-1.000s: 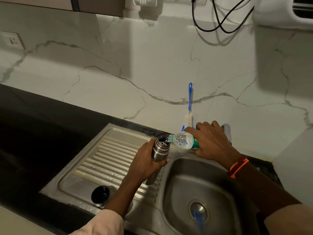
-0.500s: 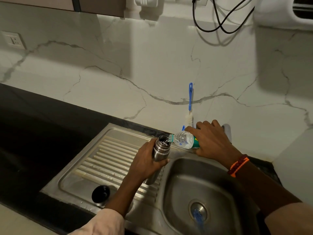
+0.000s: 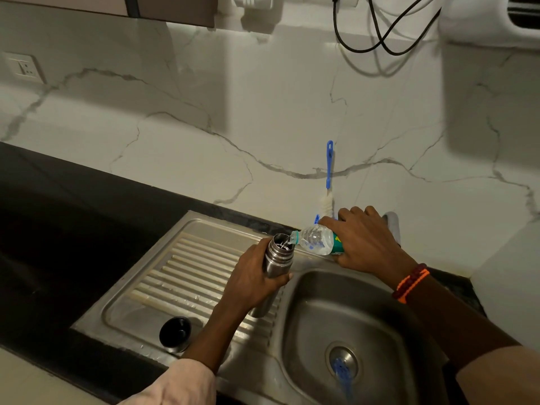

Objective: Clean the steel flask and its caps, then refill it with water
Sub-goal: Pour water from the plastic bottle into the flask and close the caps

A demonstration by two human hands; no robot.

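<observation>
- Flask (image 3: 278,260) is held upright at the centre of the frame, above the ribbed draining board (image 3: 187,276) at its edge with the basin; over the last second its place is seen to be unchanged.
- It is gripped round its body by the left hand (image 3: 252,283), whose fingers are curled about the steel.
- A black cap (image 3: 175,333) is left lying on the draining board at lower left, well apart from the flask, so the mouth is open.
- A clear plastic water bottle (image 3: 317,243) is kept tipped almost flat at centre right, its neck at the flask's rim, and a thin stream is seen entering the mouth.
- The bottle is clasped from above by the right hand (image 3: 365,239), fingers wrapped round its labelled end; this grip is unchanged too.
- Only the pour is carried on, so refilling is judged under way and the cleaning done; the level inside cannot be told.
- A blue bottle brush (image 3: 329,165) is stood against the marble wall behind.
</observation>
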